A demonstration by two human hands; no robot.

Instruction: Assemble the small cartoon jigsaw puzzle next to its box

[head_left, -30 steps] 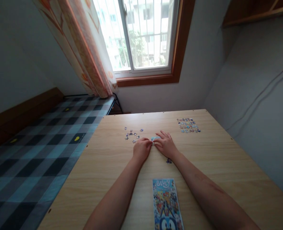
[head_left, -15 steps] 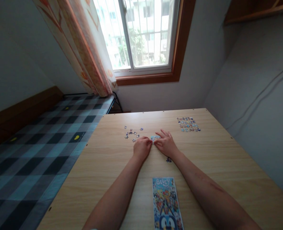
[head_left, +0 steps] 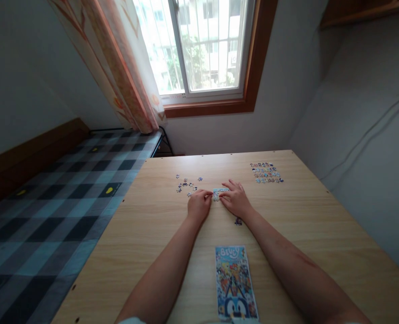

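Observation:
A small joined section of jigsaw puzzle (head_left: 216, 195) lies on the wooden table, light blue along its far edge. My left hand (head_left: 199, 205) rests at its left side, thumb and fingers pinched together at the puzzle's edge. On the other side, my right hand (head_left: 237, 200) has its thumb and index tips at the puzzle, with the other fingers spread and raised; it covers the right part. Whether a loose piece is between my fingertips is too small to see. A dark puzzle piece cluster (head_left: 238, 221) lies beside my right wrist.
Loose puzzle pieces (head_left: 185, 184) are scattered beyond my left hand. More pieces stand in rows (head_left: 266, 173) at the far right. A Bluey picture sheet (head_left: 235, 283) lies between my forearms. A checked bed (head_left: 67, 193) adjoins the table (head_left: 145, 234) on the left.
My fingertips have drawn slightly apart, the right hand shifting a little to the right, so more of the joined puzzle shows between them. The view has tilted slightly.

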